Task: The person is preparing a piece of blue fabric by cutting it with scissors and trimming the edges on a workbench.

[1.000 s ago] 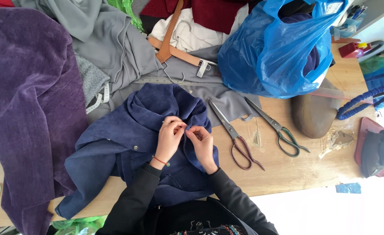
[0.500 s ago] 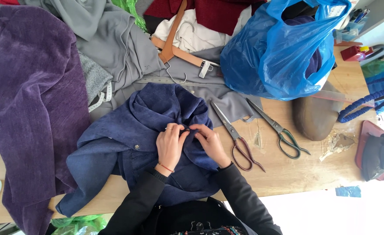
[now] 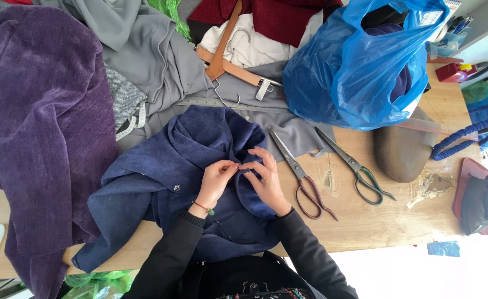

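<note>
- Two hands are met at centre frame: left hand [image 3: 215, 181] and right hand [image 3: 264, 180], fingertips pinched shut on the navy garment [image 3: 161, 182].
- Two scissors [image 3: 302, 177] are laid just right of it.

Black sleeves, red wrist bracelet [image 3: 202, 208]

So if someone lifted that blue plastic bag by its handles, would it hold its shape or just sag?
The blue plastic bag would probably sag: its thin film is already crumpled and creased. It looks stuffed with dark cloth, so likely bulky yet fairly light. Its glossy surface suggests it could slide easily along the wooden table if pushed.
</note>
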